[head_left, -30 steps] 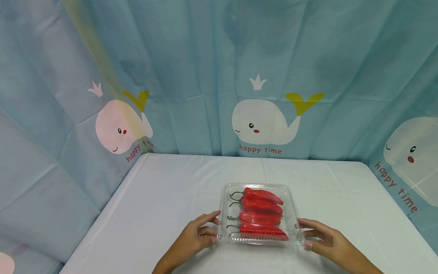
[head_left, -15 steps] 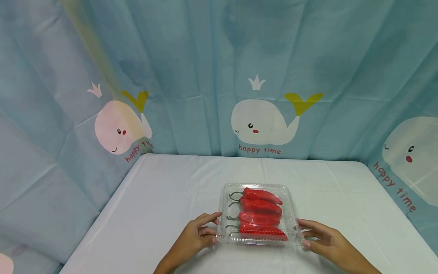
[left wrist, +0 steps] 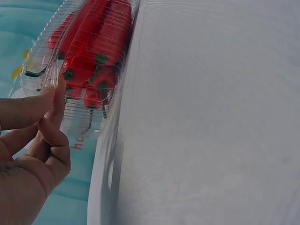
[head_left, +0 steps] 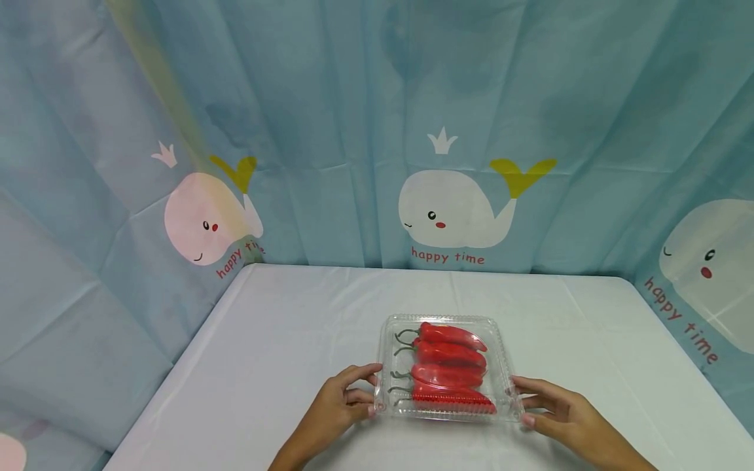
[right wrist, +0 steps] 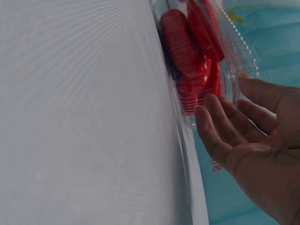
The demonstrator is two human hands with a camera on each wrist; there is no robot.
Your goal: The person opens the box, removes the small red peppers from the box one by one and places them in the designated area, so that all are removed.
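A clear plastic clamshell box point(head_left: 499, 340) lies flat on the white table, its lid down. Several red peppers point(head_left: 450, 374) with green stems lie side by side inside it. On the box's left side my left hand point(head_left: 332, 411) pinches the rim near the front corner; in the left wrist view its thumb and index finger meet at the edge. Opposite, my right hand point(head_left: 564, 415) holds the front right corner. The right wrist view has that thumb point(right wrist: 260, 89) at the rim, with the other fingers loosely bent beside the wall.
The white-covered table point(head_left: 312, 314) extends on both sides of the box and behind it. A light blue curtain point(head_left: 330, 131) printed with white whales and "happy time" hangs behind the table and along its sides.
Almost nothing differs. Both hands stay at the box's front corners, with only slight shifts of the fingers, and the box keeps its place.
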